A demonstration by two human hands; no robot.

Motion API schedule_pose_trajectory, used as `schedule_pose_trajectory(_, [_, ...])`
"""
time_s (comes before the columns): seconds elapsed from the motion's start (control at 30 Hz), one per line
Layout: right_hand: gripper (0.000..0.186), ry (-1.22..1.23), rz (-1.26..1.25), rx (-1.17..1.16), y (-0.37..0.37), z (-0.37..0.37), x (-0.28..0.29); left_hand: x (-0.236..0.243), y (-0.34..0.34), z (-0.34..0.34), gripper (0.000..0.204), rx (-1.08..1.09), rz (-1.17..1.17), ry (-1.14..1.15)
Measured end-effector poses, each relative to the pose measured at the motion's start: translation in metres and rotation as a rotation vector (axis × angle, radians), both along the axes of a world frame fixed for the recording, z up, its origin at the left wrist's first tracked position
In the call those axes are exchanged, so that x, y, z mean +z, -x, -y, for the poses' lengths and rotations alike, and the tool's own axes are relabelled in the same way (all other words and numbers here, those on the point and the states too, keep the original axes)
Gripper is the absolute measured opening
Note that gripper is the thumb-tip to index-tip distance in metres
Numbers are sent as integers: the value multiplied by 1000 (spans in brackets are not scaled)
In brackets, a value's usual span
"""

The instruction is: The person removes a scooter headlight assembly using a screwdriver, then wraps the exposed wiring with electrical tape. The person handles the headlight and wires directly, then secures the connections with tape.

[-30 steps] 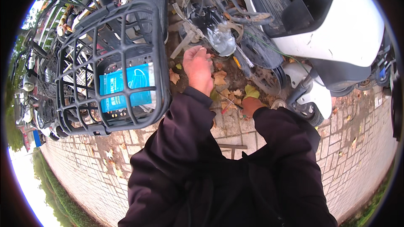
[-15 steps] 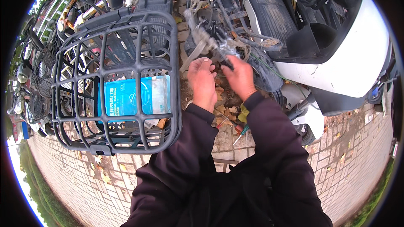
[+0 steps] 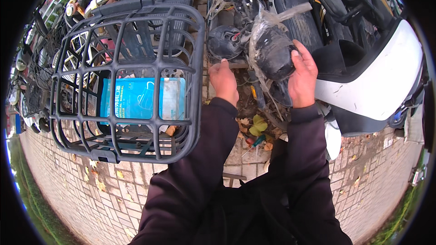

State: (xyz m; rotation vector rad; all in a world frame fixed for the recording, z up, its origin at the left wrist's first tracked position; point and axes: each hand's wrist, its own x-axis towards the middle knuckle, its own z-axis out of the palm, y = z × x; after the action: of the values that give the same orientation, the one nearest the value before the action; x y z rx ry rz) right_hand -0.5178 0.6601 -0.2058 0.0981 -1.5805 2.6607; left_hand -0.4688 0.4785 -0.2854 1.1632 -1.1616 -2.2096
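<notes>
A dark rounded part (image 3: 274,52) wrapped in clear plastic film (image 3: 263,22) sits up between the basket and the white scooter, above the brick paving. The right hand (image 3: 302,75) grasps it from the right side, fingers curled over its top edge and palm against its flank. The left hand (image 3: 224,80) is just left of it, fingers bent around the lower edge of a second dark round piece (image 3: 225,41); whether it grips or only touches there cannot be told. The film trails upward in a loose strip toward the scooter (image 3: 377,72), whose white body panel lies right beside the right hand.

To the left, a black plastic basket (image 3: 195,54) of open grid bars fills the view. Inside it, against the near wall, lies a flat rectangular packet (image 3: 136,100), light blue with a paler panel at its right end. Dry leaves (image 3: 256,124) lie on the paving (image 3: 91,199) below the hands.
</notes>
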Motion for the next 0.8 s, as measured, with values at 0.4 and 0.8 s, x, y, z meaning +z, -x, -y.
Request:
schedule_pose_trajectory(0.4, [43, 40, 46, 37, 16, -51, 10, -42, 63, 17, 102, -100, -259, -583])
schedule_pose_trajectory(0.8, [47, -5, 49, 55, 12, -56, 8, -8, 66, 21, 90, -149, -547, -679])
